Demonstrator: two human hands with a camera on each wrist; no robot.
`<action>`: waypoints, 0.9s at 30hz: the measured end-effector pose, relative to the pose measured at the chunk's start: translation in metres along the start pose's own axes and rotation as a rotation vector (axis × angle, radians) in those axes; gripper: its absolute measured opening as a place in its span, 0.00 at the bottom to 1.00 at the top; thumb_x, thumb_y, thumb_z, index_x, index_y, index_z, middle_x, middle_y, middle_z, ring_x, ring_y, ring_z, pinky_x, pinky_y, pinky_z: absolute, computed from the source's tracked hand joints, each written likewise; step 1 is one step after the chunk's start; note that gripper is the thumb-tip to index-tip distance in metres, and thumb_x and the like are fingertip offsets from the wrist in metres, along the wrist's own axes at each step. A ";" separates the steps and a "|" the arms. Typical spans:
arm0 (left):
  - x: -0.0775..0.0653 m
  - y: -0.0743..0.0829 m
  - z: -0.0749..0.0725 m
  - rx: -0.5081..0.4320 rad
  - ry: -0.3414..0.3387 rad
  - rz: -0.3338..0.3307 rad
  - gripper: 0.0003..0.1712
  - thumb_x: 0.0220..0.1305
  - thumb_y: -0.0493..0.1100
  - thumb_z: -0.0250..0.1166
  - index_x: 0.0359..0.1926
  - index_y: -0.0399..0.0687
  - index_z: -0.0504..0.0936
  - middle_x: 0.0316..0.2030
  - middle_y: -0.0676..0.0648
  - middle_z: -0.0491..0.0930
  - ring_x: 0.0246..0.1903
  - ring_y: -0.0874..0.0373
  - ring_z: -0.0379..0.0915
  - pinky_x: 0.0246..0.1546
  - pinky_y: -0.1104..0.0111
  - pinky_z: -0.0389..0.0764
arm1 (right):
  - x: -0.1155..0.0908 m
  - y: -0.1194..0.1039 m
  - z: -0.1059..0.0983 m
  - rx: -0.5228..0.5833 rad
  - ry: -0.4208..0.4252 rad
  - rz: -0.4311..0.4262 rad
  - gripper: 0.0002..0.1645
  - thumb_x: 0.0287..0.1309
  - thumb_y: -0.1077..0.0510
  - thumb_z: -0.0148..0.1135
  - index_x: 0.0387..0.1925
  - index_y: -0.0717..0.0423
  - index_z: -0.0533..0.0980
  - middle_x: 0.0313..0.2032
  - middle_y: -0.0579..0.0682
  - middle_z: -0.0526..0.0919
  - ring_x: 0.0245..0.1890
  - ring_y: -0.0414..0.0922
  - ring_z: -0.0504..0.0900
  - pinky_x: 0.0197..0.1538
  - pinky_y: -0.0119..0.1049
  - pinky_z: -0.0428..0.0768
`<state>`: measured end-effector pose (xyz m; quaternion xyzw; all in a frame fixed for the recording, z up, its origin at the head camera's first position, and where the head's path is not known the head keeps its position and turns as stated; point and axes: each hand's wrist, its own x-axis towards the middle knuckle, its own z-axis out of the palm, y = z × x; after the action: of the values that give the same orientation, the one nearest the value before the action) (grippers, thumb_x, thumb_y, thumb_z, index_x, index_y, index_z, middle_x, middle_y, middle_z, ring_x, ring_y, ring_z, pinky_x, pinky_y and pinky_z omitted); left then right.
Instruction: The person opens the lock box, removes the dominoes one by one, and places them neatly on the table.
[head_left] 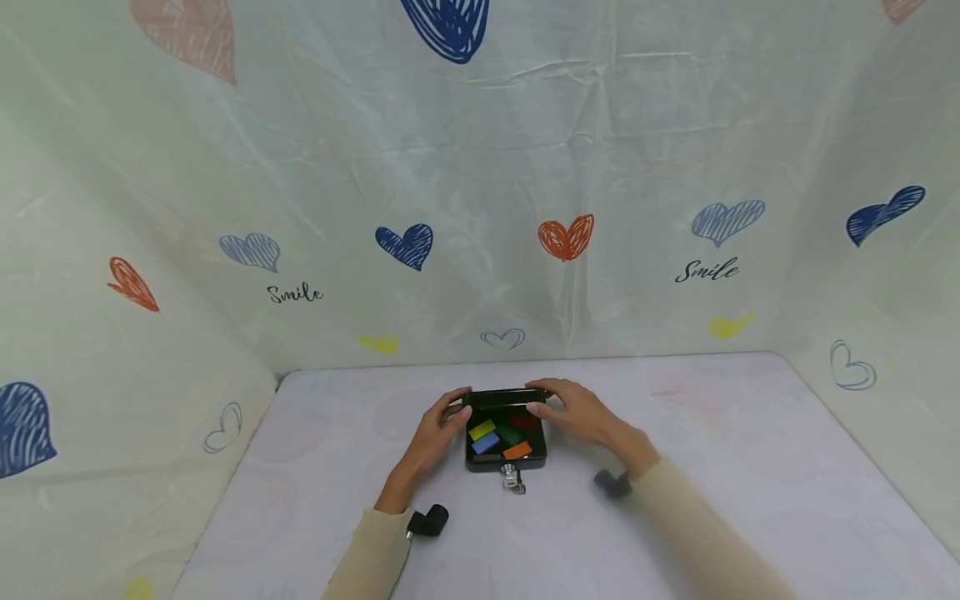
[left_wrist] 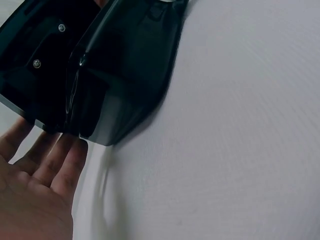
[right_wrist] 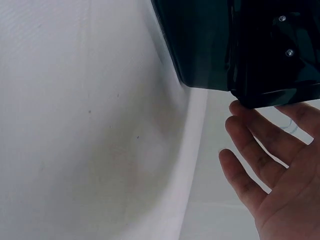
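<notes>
The box [head_left: 483, 467] stands on the bench [head_left: 510, 550] with its lid [head_left: 504, 398] raised along the far side; the exact angle of the lid cannot be read. The glossy black finish suggests a stiff shell, probably thin metal, judged fairly light and unlikely to deform under ordinary finger pressure. The smooth surface may be slippery, and a knock could mark the coating; otherwise fragility is rated low. Contents are loose: a yellow block [head_left: 482, 430], a blue block [head_left: 485, 442], a green block [head_left: 510, 433], an orange block [head_left: 517, 451] and a dark red block [head_left: 522, 422], all expected to be light, rigid and prone to slide if the box is tilted. A silvery lock [head_left: 510, 476] hangs at the near wall and would likely swing. Recommended hold for the lid: both end corners together, sparing the hinge a twist; for the box itself, the two side walls. As to position, the box sits between the hands, its near wall closer to the wearer than either. The left hand [head_left: 433, 433] grips the lid's left end, thumb in front and fingers on the edge behind. The right hand [head_left: 581, 408] pinches the right end likewise, its remaining fingers loosely spread in the right wrist view.
</notes>
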<state>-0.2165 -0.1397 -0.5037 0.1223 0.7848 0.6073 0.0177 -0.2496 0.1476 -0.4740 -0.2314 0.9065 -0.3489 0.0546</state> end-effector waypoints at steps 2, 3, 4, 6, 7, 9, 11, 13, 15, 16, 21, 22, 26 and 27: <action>0.001 0.000 0.001 0.003 0.011 -0.016 0.28 0.81 0.43 0.58 0.75 0.35 0.70 0.73 0.33 0.70 0.69 0.36 0.71 0.73 0.43 0.72 | 0.001 0.000 0.001 0.011 0.006 0.002 0.31 0.75 0.42 0.60 0.70 0.53 0.76 0.61 0.55 0.84 0.59 0.55 0.80 0.68 0.63 0.77; 0.001 0.001 0.001 -0.003 0.014 -0.024 0.28 0.81 0.44 0.57 0.75 0.35 0.70 0.73 0.33 0.70 0.69 0.37 0.72 0.73 0.43 0.72 | 0.002 0.001 0.002 0.020 0.007 0.006 0.30 0.76 0.42 0.60 0.70 0.53 0.76 0.60 0.54 0.84 0.59 0.55 0.81 0.68 0.63 0.78; 0.001 0.001 0.001 -0.011 0.017 -0.028 0.28 0.82 0.44 0.57 0.75 0.35 0.70 0.72 0.32 0.71 0.69 0.37 0.72 0.73 0.43 0.72 | 0.002 0.001 0.002 0.033 0.010 0.011 0.30 0.76 0.42 0.59 0.70 0.53 0.76 0.60 0.54 0.84 0.59 0.55 0.81 0.68 0.62 0.78; 0.001 0.002 0.002 -0.022 0.028 -0.046 0.29 0.82 0.45 0.57 0.75 0.35 0.70 0.71 0.32 0.72 0.69 0.37 0.73 0.73 0.43 0.71 | 0.002 0.001 0.004 0.054 0.014 0.013 0.30 0.77 0.43 0.58 0.70 0.54 0.76 0.61 0.54 0.84 0.60 0.55 0.81 0.68 0.62 0.78; 0.001 0.003 0.002 -0.028 0.033 -0.057 0.29 0.82 0.46 0.57 0.75 0.34 0.70 0.71 0.32 0.72 0.69 0.37 0.73 0.74 0.43 0.70 | 0.002 0.002 0.005 0.064 0.017 0.013 0.30 0.77 0.43 0.58 0.70 0.55 0.76 0.61 0.54 0.84 0.60 0.56 0.81 0.67 0.62 0.79; 0.001 0.005 0.003 -0.037 0.041 -0.071 0.30 0.82 0.47 0.57 0.75 0.33 0.69 0.72 0.31 0.71 0.70 0.37 0.71 0.75 0.41 0.68 | 0.002 0.002 0.007 0.085 0.021 0.019 0.31 0.78 0.43 0.57 0.71 0.56 0.75 0.61 0.55 0.84 0.60 0.56 0.81 0.68 0.61 0.79; 0.001 0.005 0.004 -0.041 0.049 -0.083 0.32 0.82 0.49 0.57 0.75 0.33 0.68 0.73 0.31 0.70 0.71 0.36 0.70 0.75 0.41 0.68 | 0.003 0.003 0.009 0.093 0.030 0.014 0.31 0.80 0.43 0.54 0.71 0.59 0.74 0.62 0.57 0.83 0.60 0.57 0.82 0.67 0.60 0.80; 0.002 0.004 0.004 -0.050 0.053 -0.092 0.32 0.83 0.50 0.56 0.75 0.33 0.68 0.73 0.31 0.69 0.70 0.36 0.71 0.75 0.41 0.68 | 0.003 0.004 0.010 0.105 0.038 0.017 0.31 0.81 0.44 0.52 0.72 0.60 0.73 0.62 0.59 0.83 0.59 0.58 0.82 0.67 0.60 0.80; 0.003 0.002 0.004 -0.053 0.054 -0.096 0.32 0.83 0.51 0.55 0.75 0.33 0.69 0.73 0.31 0.70 0.69 0.36 0.72 0.75 0.40 0.68 | 0.003 0.004 0.011 0.111 0.047 0.022 0.32 0.82 0.43 0.49 0.72 0.62 0.72 0.62 0.61 0.82 0.60 0.59 0.82 0.68 0.60 0.80; 0.004 0.002 0.004 -0.058 0.055 -0.099 0.31 0.84 0.51 0.54 0.75 0.33 0.69 0.72 0.32 0.70 0.67 0.36 0.74 0.75 0.41 0.68 | 0.003 0.004 0.012 0.118 0.051 0.023 0.32 0.83 0.43 0.48 0.72 0.62 0.71 0.63 0.62 0.82 0.61 0.60 0.82 0.68 0.60 0.79; 0.005 0.003 0.004 -0.051 0.061 -0.114 0.32 0.85 0.52 0.51 0.76 0.33 0.68 0.69 0.32 0.73 0.63 0.36 0.77 0.75 0.41 0.68 | 0.003 0.004 0.013 0.143 0.077 0.022 0.32 0.84 0.44 0.43 0.72 0.63 0.70 0.67 0.65 0.78 0.67 0.63 0.77 0.73 0.61 0.74; 0.006 0.003 0.004 -0.046 0.064 -0.114 0.32 0.85 0.52 0.51 0.76 0.33 0.68 0.68 0.32 0.74 0.63 0.37 0.76 0.75 0.41 0.68 | 0.003 0.004 0.013 0.148 0.082 0.021 0.32 0.85 0.44 0.43 0.72 0.63 0.70 0.67 0.65 0.78 0.69 0.64 0.75 0.74 0.61 0.73; 0.008 0.004 0.004 -0.048 0.069 -0.114 0.33 0.86 0.52 0.49 0.76 0.31 0.67 0.64 0.31 0.78 0.64 0.37 0.75 0.76 0.42 0.67 | 0.003 0.004 0.014 0.185 0.079 0.034 0.33 0.86 0.43 0.40 0.73 0.63 0.69 0.66 0.65 0.79 0.70 0.64 0.75 0.75 0.62 0.70; 0.008 0.005 0.004 -0.055 0.065 -0.110 0.33 0.86 0.52 0.48 0.76 0.30 0.67 0.64 0.31 0.78 0.65 0.37 0.75 0.75 0.42 0.68 | 0.003 0.004 0.014 0.196 0.076 0.040 0.33 0.86 0.43 0.40 0.73 0.62 0.69 0.65 0.64 0.80 0.68 0.63 0.76 0.75 0.62 0.71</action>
<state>-0.2230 -0.1333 -0.4992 0.0587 0.7736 0.6302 0.0288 -0.2504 0.1401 -0.4865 -0.1934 0.8739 -0.4432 0.0496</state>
